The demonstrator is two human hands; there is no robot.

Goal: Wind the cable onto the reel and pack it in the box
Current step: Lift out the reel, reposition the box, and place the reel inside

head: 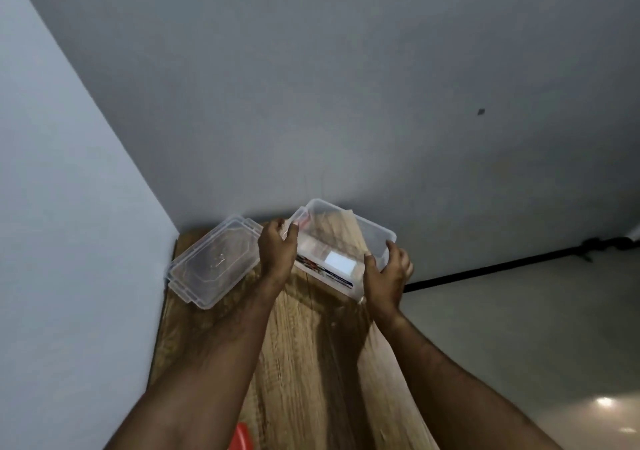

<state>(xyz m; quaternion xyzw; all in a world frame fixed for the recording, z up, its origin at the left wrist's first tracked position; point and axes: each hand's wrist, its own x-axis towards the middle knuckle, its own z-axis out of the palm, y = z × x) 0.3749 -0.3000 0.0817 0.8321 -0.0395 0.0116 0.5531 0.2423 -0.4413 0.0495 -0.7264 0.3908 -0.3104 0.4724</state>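
**Both hands hold the clear box over the far end of the table**

The person's left hand and right hand grip a clear plastic box, one at each end. The left hand's fingers curl over the box's left rim, near a latch tab, with the thumb on the outside wall. The right hand closes on the right near corner, thumb inside the rim and fingers wrapped under and around the wall. Both grips are closed firmly on the box.

The box is tilted, its open top turned toward the camera and up, so the wood shows through its bottom. A label with a white patch and a dark strip runs along the near wall. The box looks empty, though the picture is soft with blur and small things inside could not be made out. Whether it touches the table or is lifted just above it cannot be told.

The lid, also clear, lies flat on the wooden table just left of the box, beside the left wrist, its corner near the left wall. It has latch tabs at both ends.

A red object peeks in at the bottom edge, partly behind the left forearm. A black cable runs along the foot of the far wall to the right, on the floor, well apart from the box. No reel can be seen.
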